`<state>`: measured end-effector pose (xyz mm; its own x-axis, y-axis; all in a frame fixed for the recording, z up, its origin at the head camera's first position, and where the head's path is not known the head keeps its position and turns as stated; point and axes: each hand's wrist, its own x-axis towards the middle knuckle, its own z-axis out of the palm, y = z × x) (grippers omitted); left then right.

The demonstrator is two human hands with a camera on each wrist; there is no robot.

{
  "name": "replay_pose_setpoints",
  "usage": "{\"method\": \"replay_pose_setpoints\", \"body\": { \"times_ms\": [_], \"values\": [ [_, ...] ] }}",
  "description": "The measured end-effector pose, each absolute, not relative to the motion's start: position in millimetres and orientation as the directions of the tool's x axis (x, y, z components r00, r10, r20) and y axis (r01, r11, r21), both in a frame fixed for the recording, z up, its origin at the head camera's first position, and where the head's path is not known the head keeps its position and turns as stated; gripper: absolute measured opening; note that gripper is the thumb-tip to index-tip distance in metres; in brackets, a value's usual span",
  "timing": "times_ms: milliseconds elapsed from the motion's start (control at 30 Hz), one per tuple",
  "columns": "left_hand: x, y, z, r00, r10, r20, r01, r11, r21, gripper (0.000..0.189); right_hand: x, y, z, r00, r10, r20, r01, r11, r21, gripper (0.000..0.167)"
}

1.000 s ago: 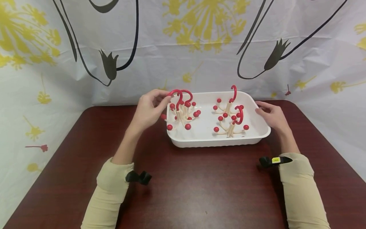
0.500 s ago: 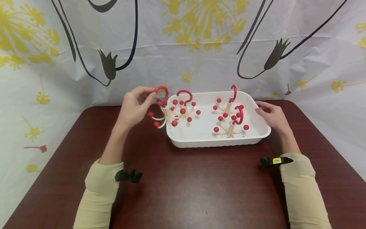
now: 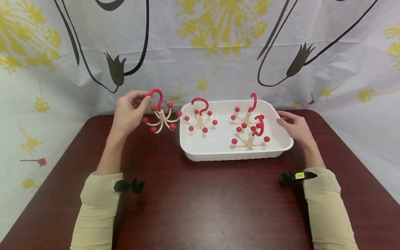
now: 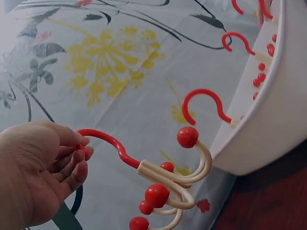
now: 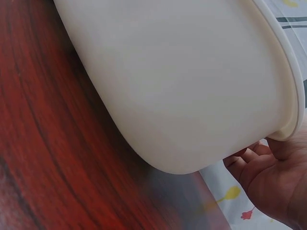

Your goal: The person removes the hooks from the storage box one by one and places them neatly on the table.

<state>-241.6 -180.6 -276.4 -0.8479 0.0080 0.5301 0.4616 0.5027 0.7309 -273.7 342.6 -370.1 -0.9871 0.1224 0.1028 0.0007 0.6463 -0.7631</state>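
Note:
Off the tray's left side, my left hand (image 3: 128,111) pinches the red hook of a multi-arm hook hanger (image 3: 161,119) between thumb and fingers. Its cream arms spread out below, each tipped with a red ball; the left wrist view shows this hanger (image 4: 163,179) tilted. At the back of the table lies a white tray (image 3: 212,156). My right hand (image 3: 297,126) holds the tray's right end, thumb at the rim; in the right wrist view its fingers (image 5: 244,165) curl in under the rim, partly hidden by the wall.
Inside the tray stand three similar hook hangers: one on the left (image 3: 201,121), one at the back right (image 3: 248,118) and one at the front right (image 3: 251,140). The dark wood table (image 3: 200,201) ends against a patterned cloth (image 3: 218,76) hanging behind.
My left hand has carried its hook hanger out of the tray, leftward past the rim and slightly up. The right hand and the tray have hardly moved.

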Motion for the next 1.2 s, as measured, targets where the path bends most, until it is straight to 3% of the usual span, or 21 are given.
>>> {"method": "replay_pose_setpoints", "body": {
  "times_ms": [667, 1200],
  "values": [
    [-275, -189, -308, -0.892, -0.042, 0.45, 0.343, 0.586, 0.734, 0.026, -274, 343, -368, -0.989, 0.123, 0.085, 0.013, 0.632, -0.775, 0.055],
    [-294, -180, -329, -0.9, -0.019, 0.435, 0.333, 0.613, 0.716, 0.024, -273, 344, -371, -0.988, 0.126, 0.089, 0.006, 0.612, -0.791, 0.055]
  ]
}}
